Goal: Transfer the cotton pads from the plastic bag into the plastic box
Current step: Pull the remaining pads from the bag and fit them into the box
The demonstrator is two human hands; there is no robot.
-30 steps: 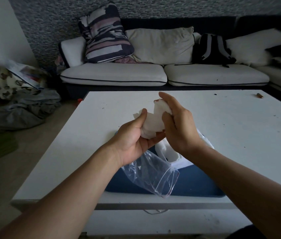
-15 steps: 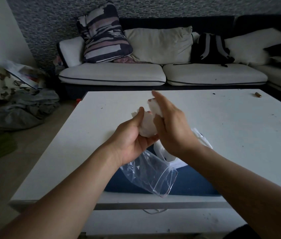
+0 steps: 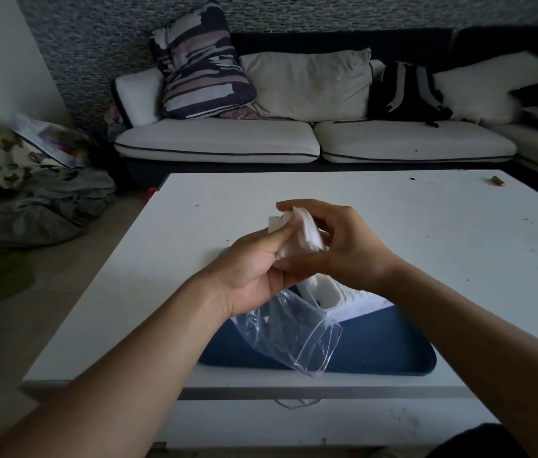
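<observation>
Both hands meet above the bench (image 3: 426, 233): the left hand (image 3: 254, 269) and right hand (image 3: 347, 246) pinch a stack of cotton pads (image 3: 297, 233), its long axis tilted up-left. The clear plastic bag (image 3: 294, 335) hangs from the left hand, mouth pointing down-right, over the plastic box (image 3: 324, 289) below them.

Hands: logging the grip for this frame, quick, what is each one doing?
Left hand: closed on the cotton pads and the plastic bag.
Right hand: closed on the cotton pads.
</observation>
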